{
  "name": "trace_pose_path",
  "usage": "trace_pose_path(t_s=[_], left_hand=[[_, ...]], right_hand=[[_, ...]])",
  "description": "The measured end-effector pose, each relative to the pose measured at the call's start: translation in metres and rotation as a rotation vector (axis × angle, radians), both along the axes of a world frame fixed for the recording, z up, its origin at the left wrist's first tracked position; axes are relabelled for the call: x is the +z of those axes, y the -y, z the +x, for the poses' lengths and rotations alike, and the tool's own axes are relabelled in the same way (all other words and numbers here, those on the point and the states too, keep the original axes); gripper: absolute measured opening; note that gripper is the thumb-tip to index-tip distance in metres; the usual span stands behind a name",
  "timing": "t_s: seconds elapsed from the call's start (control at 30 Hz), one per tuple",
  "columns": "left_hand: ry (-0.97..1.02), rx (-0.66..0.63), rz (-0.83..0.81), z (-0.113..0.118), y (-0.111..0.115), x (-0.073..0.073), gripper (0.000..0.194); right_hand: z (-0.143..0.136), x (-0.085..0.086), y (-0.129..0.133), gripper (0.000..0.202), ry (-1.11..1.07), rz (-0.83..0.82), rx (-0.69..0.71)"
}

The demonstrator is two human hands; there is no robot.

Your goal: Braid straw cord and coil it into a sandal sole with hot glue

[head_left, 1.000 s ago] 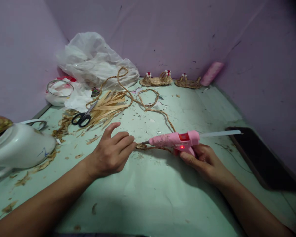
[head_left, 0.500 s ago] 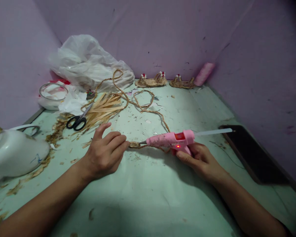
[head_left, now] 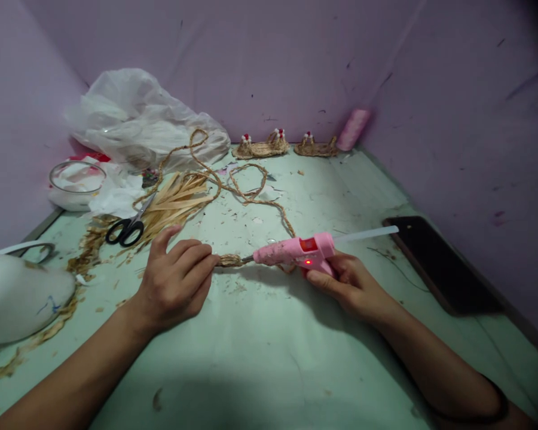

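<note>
My right hand (head_left: 347,280) is wrapped round the handle of a pink glue gun (head_left: 291,251). A red light glows on the gun's side, and a pale glue stick (head_left: 370,233) juts from its back. The metal nozzle points left and meets the end of a small coiled braid piece (head_left: 230,260). My left hand (head_left: 179,278) pinches the other end of that piece, thumb raised; the fingers hide part of it. A long braided cord (head_left: 278,206) loops over the table behind the gun, its near end running behind the gun.
Black-handled scissors (head_left: 125,232) lie by dry straw strips (head_left: 179,200). Behind are a plastic bag (head_left: 147,119), beaded woven slippers (head_left: 262,148) and a pink roll (head_left: 353,129). A white container (head_left: 27,295) lies at left, a dark phone (head_left: 443,266) at right.
The whole view has shifted, so most things sit further left in the picture. Both hands keep their holds, and the nozzle stays at the braid piece's end.
</note>
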State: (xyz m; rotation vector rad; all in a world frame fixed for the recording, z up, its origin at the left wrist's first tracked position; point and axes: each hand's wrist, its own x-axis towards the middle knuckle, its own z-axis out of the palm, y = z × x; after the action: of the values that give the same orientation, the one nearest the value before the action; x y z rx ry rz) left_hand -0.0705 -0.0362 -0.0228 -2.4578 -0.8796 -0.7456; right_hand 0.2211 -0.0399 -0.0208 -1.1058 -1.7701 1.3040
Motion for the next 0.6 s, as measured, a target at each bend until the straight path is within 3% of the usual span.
trace_pose_path(t_s=[0.37, 0.6], left_hand=[[0.022, 0.016, -0.026, 0.0011, 0.0020, -0.0001, 0.022], [0.066, 0.021, -0.057, 0.0027, 0.0003, 0.0005, 0.019]], right_hand=[[0.0017, -0.0064, 0.0000, 0.026, -0.013, 0.002, 0.009], [-0.0010, 0.0012, 0.0015, 0.023, -0.029, -0.038, 0.013]])
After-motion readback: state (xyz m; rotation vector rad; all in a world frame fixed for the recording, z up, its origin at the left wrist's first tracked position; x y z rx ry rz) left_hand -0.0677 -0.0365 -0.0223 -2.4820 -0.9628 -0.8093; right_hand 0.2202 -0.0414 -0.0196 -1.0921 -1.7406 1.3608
